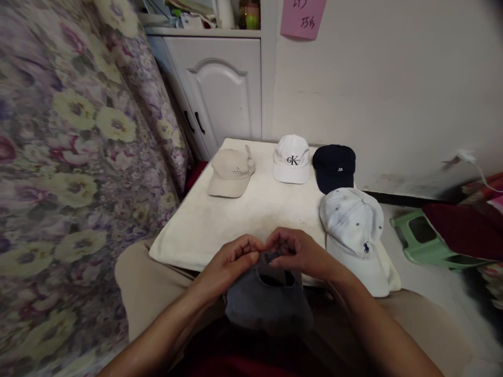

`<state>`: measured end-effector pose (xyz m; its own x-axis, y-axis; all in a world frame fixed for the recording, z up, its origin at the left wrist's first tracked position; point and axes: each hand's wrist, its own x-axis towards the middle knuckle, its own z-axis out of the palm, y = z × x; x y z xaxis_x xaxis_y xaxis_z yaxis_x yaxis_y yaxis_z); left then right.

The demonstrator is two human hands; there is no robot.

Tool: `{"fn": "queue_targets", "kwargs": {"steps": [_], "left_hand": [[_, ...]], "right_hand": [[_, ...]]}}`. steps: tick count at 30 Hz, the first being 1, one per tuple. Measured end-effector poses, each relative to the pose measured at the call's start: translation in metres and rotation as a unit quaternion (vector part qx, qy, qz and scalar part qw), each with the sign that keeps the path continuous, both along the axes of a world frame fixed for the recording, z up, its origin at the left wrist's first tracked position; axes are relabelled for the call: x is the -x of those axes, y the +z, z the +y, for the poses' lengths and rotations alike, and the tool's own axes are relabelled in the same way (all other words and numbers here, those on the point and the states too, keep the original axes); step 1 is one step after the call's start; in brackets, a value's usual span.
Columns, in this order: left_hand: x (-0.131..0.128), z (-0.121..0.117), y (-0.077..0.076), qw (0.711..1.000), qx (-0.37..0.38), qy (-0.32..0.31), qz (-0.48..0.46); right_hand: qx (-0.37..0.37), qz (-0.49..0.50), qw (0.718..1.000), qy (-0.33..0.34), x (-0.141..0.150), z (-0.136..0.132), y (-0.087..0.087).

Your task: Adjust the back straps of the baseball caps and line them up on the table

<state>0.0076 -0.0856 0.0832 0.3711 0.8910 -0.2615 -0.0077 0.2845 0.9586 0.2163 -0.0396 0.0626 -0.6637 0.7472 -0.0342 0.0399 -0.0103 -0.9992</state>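
A grey baseball cap [269, 303] is held over my lap at the near edge of the table, its back opening and strap turned up toward the table. My left hand [236, 256] pinches the strap end from the left. From the right, my right hand [296, 251] pinches the same strap, the fingertips of both hands almost touching. The fingers partly hide the strap and its fastening. Just right of my right hand lies a pale washed cap [353, 230] with a small dark emblem, its brim toward me.
Along the table's [271, 204] far side sit a beige cap [231, 170], a white cap [291, 159] with black letters and a navy cap [335, 165]. A floral curtain [78, 183] hangs left; a white cabinet [220, 89] stands behind. On the right is a green stool [420, 241].
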Motion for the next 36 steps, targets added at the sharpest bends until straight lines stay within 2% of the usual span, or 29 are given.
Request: {"fn": "queue_targets", "kwargs": {"steps": [5,8,11,14,16,18,21,23,27,32,36], "left_hand": [[-0.001,0.002,0.0,0.998,0.0,-0.042,0.047],[0.0,0.005,0.003,0.999,0.042,-0.024,0.006],[0.0,0.007,0.01,0.998,0.057,-0.002,-0.034],[-0.001,0.009,0.019,0.996,0.048,0.008,-0.069],[-0.003,0.01,0.025,0.994,0.053,0.012,-0.1],[-0.004,0.012,0.031,0.99,0.064,0.01,-0.122],[-0.006,0.015,0.037,0.99,0.063,0.001,-0.126],[-0.007,0.018,0.039,0.991,0.056,-0.003,-0.121],[-0.009,0.021,0.038,0.99,0.064,-0.008,-0.127],[-0.005,0.027,0.036,0.984,0.064,0.011,-0.164],[0.007,0.034,0.027,0.983,0.061,-0.017,-0.175]], "right_hand": [[0.001,0.0,1.0,0.024,0.0,0.0,-0.002],[-0.026,-0.045,0.998,0.035,0.001,-0.001,0.0],[-0.081,-0.105,0.991,0.011,0.001,-0.002,0.007],[-0.123,-0.096,0.988,-0.007,-0.004,-0.002,0.019],[-0.093,-0.04,0.995,0.023,-0.01,-0.002,0.025],[-0.017,0.046,0.997,0.064,-0.015,-0.002,0.027],[0.101,0.171,0.976,0.091,-0.016,-0.004,0.023],[0.148,0.218,0.96,0.092,-0.013,-0.006,0.017],[0.191,0.257,0.945,0.062,-0.01,-0.005,0.01],[0.205,0.288,0.935,0.04,-0.013,0.0,0.012],[0.251,0.348,0.902,-0.04,-0.014,0.001,0.016]]}}
